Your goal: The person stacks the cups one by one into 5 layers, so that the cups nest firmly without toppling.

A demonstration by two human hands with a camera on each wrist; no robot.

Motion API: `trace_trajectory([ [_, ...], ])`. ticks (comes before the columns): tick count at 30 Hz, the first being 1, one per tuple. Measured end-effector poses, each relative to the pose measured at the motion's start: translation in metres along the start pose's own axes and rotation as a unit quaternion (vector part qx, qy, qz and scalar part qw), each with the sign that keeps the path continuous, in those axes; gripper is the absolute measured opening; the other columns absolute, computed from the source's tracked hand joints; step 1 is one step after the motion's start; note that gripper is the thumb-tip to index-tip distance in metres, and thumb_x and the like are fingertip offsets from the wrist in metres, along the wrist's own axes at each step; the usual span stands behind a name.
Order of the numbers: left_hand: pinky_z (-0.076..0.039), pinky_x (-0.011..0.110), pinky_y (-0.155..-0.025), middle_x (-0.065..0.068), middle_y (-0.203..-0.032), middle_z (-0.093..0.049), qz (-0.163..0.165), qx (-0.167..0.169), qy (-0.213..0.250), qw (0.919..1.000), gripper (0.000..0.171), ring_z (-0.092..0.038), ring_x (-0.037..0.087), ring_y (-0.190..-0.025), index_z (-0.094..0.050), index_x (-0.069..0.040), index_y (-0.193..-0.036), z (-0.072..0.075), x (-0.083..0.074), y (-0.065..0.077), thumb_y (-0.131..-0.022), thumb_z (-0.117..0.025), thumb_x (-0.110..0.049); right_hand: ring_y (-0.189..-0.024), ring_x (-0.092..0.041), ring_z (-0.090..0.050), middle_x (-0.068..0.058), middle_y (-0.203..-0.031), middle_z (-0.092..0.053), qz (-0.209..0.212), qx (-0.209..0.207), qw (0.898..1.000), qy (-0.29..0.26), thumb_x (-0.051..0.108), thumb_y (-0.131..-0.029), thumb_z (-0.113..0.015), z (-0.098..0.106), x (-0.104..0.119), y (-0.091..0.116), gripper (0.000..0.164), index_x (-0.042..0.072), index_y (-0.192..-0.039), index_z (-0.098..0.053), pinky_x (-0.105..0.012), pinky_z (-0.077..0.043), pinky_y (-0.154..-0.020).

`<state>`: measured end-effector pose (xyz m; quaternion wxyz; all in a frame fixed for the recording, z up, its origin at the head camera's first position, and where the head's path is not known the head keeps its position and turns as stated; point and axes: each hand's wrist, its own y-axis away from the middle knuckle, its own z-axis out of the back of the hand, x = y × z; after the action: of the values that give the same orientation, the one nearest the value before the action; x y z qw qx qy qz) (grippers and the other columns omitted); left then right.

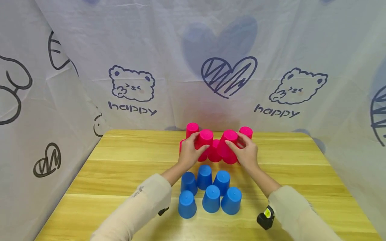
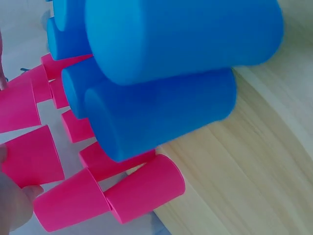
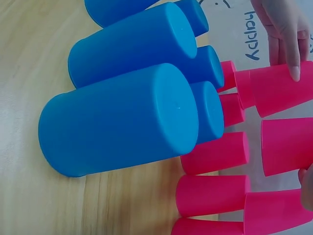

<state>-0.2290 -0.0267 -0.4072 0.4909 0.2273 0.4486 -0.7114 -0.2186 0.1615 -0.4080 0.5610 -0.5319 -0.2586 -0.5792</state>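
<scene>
My left hand (image 1: 188, 153) grips an upside-down pink cup (image 1: 206, 135), its thumb across the near side. To the right, my right hand (image 1: 248, 153) holds a second pink cup (image 1: 228, 143), slightly tilted. In the right wrist view, a gap shows between this cup (image 3: 288, 147) and the lower pink cups (image 3: 215, 152). Those lower cups stand upside down in a row, partly hidden in the head view by the hands. Two more pink cups rest on the row's ends, one at left (image 1: 192, 130) and one at right (image 1: 246, 132).
Several blue cups (image 1: 211, 199) stand upside down in two rows between the forearms, nearer than the pink ones. The wooden table (image 1: 126, 160) ends at a patterned cloth (image 1: 178, 100) behind. A dark wrist device (image 1: 266, 218) hangs under the right sleeve.
</scene>
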Motion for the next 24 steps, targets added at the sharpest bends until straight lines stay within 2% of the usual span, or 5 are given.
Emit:
trace_trajectory([
  [7, -0.053, 0.041, -0.088, 0.018, -0.124, -0.058, 0.046, 0.011, 0.002, 0.9989, 0.055, -0.057, 0.032, -0.113, -0.047, 0.002, -0.129, -0.009, -0.004, -0.008, -0.081, -0.07, -0.013, -0.111, -0.033, -0.059, -0.021, -0.121, -0.06, -0.009, -0.013, 1.0, 0.001, 0.015, -0.08, -0.072, -0.005, -0.003, -0.005, 0.049, -0.002, -0.123, -0.056, -0.04, -0.05, -0.091],
  [15, -0.053, 0.041, -0.088, 0.017, -0.124, -0.058, 0.055, 0.021, -0.01, 0.9982, 0.056, -0.057, 0.031, -0.113, -0.045, 0.001, -0.13, -0.017, -0.003, -0.018, -0.083, -0.069, -0.014, -0.111, -0.034, -0.059, -0.022, -0.121, -0.06, -0.016, -0.029, 0.999, 0.014, 0.017, -0.08, -0.072, -0.013, 0.001, -0.01, 0.049, -0.002, -0.123, -0.056, -0.041, -0.05, -0.092],
  [24, -0.053, 0.04, -0.088, 0.015, -0.125, -0.057, 0.084, 0.033, -0.03, 0.9954, 0.055, -0.057, 0.03, -0.113, -0.045, -0.001, -0.131, -0.025, -0.004, -0.025, -0.083, -0.068, -0.016, -0.11, -0.037, -0.059, -0.024, -0.12, -0.06, -0.013, -0.047, 0.999, 0.019, 0.016, -0.082, -0.071, -0.021, -0.003, -0.011, 0.049, -0.005, -0.122, -0.055, -0.043, -0.05, -0.091],
])
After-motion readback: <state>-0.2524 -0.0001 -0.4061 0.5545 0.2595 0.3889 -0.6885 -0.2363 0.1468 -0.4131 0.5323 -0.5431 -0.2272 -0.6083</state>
